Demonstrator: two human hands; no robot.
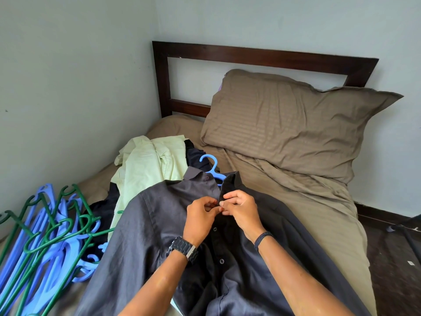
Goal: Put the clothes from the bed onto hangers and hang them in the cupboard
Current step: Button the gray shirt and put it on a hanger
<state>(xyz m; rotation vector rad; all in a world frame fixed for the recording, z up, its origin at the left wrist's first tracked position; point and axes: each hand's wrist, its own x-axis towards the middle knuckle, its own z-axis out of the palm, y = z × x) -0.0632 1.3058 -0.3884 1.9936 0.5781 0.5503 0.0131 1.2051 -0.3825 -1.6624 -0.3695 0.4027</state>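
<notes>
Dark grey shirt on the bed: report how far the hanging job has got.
Done: a blue plastic hanger sits inside the dark grey button-up shirt. In hand: left hand and right hand pinch its placket near the collar. Left: the pale green shirt, dark clothes beneath it, hanging everything up.

Single head-worn wide-angle view, looking forward and down along the bed (pixel 319 201) toward the dark wooden headboard (pixel 262 55) and the wall corner. Close over both forearms, left hand (pixel 200 215) and right hand (pixel 241 208) near frame centre above the dark shirt (pixel 159 236). Hangers (pixel 43 236) at lower left edge, floor (pixel 396 258) at right. Straight lines bowed toward the edges.
</notes>
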